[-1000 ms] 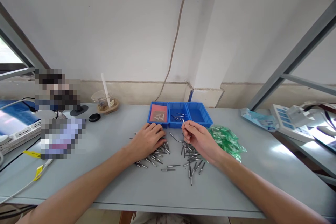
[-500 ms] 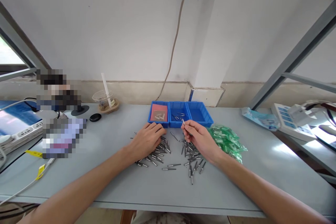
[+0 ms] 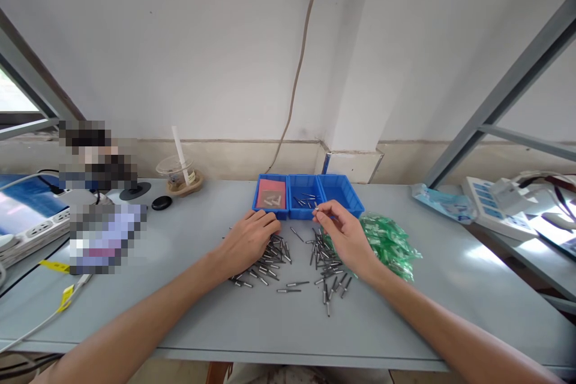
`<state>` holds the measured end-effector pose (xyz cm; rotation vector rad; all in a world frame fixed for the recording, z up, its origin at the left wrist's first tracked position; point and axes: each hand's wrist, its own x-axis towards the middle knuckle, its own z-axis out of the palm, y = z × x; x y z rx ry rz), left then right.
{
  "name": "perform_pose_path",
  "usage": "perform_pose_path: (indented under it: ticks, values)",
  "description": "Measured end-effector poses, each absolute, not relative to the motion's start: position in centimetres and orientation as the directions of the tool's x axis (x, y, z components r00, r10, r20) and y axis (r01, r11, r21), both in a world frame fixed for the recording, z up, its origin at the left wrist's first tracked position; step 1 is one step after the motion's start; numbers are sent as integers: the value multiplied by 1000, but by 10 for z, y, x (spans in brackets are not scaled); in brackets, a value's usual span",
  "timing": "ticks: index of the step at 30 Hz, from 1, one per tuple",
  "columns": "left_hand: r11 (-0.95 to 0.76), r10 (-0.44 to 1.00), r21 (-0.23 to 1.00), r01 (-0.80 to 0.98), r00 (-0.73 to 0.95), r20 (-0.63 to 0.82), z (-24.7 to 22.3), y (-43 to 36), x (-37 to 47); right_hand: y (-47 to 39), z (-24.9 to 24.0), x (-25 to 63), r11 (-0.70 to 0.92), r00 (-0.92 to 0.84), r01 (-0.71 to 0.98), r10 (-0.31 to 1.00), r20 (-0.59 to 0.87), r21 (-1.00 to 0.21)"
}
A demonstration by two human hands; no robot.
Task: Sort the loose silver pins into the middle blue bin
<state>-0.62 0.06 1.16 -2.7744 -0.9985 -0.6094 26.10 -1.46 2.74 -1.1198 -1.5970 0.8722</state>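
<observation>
My right hand (image 3: 345, 237) pinches a slim metal pin (image 3: 316, 207) between thumb and fingertips, over the front edge of the middle blue bin (image 3: 302, 214). Several similar pins (image 3: 309, 196) lie in that bin. Under and beside this hand spreads the right pile of metal pins (image 3: 321, 255), each with a thicker section. My left hand (image 3: 249, 240) lies palm down on the left pile of pins (image 3: 269, 267), fingers extended; its palm and fingertips are partly hidden. Between the piles are a few loose pins (image 3: 288, 290).
The left blue bin (image 3: 271, 214) holds a red card and a small clear bag of parts; the right blue bin (image 3: 341, 192) adjoins the middle one. Green plastic packets (image 3: 389, 243) lie right. Power strips (image 3: 495, 207), a phone-like pixelated item (image 3: 110, 240) and cables flank the desk.
My right hand has shifted slightly, and the pin in its fingertips shows less of its length. My left hand stays on the left pile. The whole view has shifted a little.
</observation>
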Motion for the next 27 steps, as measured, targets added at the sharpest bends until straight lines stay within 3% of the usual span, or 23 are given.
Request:
perform_pose_path:
  ticks: [18, 20, 23, 27]
  values:
    - [-752, 601, -6, 659, 690, 404, 15, 2, -8, -17, 28, 262, 402, -57, 372, 910, 411, -837]
    - [-755, 597, -15, 656, 696, 400, 15, 3, -8, -18, 30, 262, 382, -60, 304, 922, 382, -873]
    - [-753, 593, -27, 657, 696, 405, 12, 4, -10, -20, 37, 260, 253, -78, 43, 965, 249, -967]
    - [-748, 598, -22, 664, 687, 413, 9, 7, -12, -23, 48, 261, 48, -183, -247, 978, 95, -968]
